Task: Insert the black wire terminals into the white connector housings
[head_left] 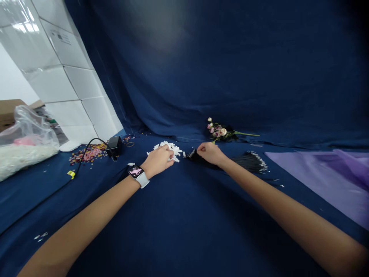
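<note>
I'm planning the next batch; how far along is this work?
Nothing finished can be made out, so it looks early. The left hand is at the small white pieces, the right hand at one end of the black wires. Apparently left: that loose pile and the thick wire bundle.

- 1 dark blue cloth (pixel 236 69) is hanging across the back
- white boxes (pixel 54 82) are rising at left, catching glare
- white wall (pixel 12 75) is showing beside them
</note>
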A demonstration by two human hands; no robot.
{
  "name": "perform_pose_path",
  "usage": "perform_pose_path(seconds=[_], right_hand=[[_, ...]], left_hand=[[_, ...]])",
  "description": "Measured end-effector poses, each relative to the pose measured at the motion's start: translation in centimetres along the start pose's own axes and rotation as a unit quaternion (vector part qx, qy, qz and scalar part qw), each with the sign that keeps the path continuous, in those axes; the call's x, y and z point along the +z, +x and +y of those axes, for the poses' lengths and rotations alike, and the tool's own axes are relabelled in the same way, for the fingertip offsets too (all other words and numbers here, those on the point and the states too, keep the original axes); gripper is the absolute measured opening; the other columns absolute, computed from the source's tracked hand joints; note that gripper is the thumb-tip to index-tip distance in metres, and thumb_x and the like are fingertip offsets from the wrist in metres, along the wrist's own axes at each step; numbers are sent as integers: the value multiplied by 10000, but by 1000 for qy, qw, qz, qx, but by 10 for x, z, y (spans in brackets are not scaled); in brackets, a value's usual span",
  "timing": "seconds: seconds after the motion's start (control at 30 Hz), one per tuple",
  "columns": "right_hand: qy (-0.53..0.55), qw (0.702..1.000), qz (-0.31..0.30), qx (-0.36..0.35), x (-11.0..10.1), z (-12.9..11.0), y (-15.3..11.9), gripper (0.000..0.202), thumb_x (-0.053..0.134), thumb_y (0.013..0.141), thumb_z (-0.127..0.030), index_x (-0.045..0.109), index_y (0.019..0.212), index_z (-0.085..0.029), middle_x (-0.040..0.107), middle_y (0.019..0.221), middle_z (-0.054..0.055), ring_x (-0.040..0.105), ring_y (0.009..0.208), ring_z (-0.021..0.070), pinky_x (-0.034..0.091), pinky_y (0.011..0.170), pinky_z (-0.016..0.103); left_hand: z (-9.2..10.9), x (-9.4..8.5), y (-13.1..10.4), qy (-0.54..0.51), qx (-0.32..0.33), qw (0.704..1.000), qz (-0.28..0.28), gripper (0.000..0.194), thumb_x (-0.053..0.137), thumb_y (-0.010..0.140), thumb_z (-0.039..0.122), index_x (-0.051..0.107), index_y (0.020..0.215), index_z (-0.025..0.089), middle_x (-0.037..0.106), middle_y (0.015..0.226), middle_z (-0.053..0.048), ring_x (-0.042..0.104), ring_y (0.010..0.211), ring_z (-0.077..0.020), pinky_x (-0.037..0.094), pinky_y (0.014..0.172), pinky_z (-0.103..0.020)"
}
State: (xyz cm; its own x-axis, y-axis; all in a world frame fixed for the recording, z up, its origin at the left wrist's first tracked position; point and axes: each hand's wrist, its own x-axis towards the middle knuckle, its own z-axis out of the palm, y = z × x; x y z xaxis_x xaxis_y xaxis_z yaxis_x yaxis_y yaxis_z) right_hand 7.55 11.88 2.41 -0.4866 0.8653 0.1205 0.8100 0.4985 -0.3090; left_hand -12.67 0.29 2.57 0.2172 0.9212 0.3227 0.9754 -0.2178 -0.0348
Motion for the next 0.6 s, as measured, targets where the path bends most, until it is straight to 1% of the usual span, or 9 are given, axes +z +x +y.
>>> perform_pose_path(seconds=[0.1, 0.2, 0.3, 0.4, 0.5, 0.57, 0.6], right_hand=[[2, 1000, -8, 4, -3, -4, 1, 271, 541, 909, -370, 605, 1051, -148, 623, 1031, 59, 604, 878, 142, 529, 781, 336], [3, 1000, -6, 7, -5, -7, 4, 274, 555, 901, -364, 602, 1057, -142, 621, 1033, 61, 605, 892, 148, 527, 791, 349], [17, 1000, 7, 2, -8, -10, 6, 276, 559, 900, -357, 599, 1066, -141, 618, 1049, 64, 605, 901, 151, 529, 792, 351], [42, 998, 41, -4, -14, -11, 7, 263, 560, 900, -349, 603, 1053, -139, 620, 1042, 62, 606, 893, 147, 533, 781, 340], [73, 992, 107, -11, -31, -10, 2, 245, 562, 901, -341, 609, 1014, -130, 631, 976, 48, 612, 836, 130, 538, 745, 318], [92, 980, 177, -23, -53, -10, -7, 237, 559, 903, -342, 614, 995, -132, 635, 939, 39, 610, 799, 119, 537, 725, 304], [100, 970, 221, -31, -66, -10, -15, 241, 559, 903, -345, 614, 996, -129, 635, 925, 36, 611, 789, 118, 536, 720, 305]], left_hand=[[7, 4, -2, -15, 18, 1000, 0, 219, 569, 901, 311, 614, 1021, 134, 619, 1057, -78, 607, 928, -197, 522, 804, -399], [14, 8, -4, -53, 45, 998, -7, 219, 575, 896, 320, 618, 1006, 135, 624, 1047, -76, 605, 939, -200, 514, 821, -408], [19, 12, -7, -115, 59, 992, -9, 223, 579, 894, 332, 619, 979, 131, 631, 994, -65, 611, 891, -188, 517, 796, -394], [21, 13, -10, -202, 44, 978, 8, 216, 578, 894, 338, 618, 919, 128, 630, 887, -39, 608, 787, -159, 521, 736, -355], [24, 11, -13, -320, 9, 947, 42, 204, 578, 895, 328, 601, 883, 125, 610, 793, -13, 591, 688, -134, 520, 669, -319], [29, 5, -14, -408, -18, 910, 69, 160, 557, 904, 295, 557, 917, 136, 617, 795, -11, 611, 691, -133, 524, 660, -305], [32, 0, -15, -451, -30, 888, 83, 131, 535, 911, 278, 525, 940, 150, 630, 823, -18, 629, 721, -136, 527, 670, -298]])
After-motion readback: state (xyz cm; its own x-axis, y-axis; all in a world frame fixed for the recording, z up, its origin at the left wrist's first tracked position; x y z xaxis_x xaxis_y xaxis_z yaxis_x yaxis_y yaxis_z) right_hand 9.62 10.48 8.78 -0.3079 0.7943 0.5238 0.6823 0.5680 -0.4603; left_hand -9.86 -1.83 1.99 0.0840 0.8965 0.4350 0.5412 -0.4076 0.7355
